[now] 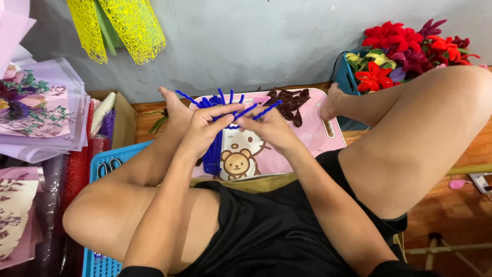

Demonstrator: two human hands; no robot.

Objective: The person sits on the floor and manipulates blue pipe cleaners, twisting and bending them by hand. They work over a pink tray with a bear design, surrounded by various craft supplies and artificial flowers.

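Observation:
My left hand grips a bundle of blue pipe cleaners that hangs down over a pink cartoon-printed board. Their upper ends fan out above my fingers. My right hand pinches the tips of a couple of those blue stems right beside the left hand. A small pile of dark brown pipe-cleaner pieces lies on the board's far edge, just beyond my right hand. I sit on the floor with both knees raised and the board between my legs.
A blue basket of red, purple and yellow pipe-cleaner flowers stands at the back right. A light blue crate with scissors, a cardboard box, and floral wrapping sheets lie left. Yellow mesh hangs on the grey wall.

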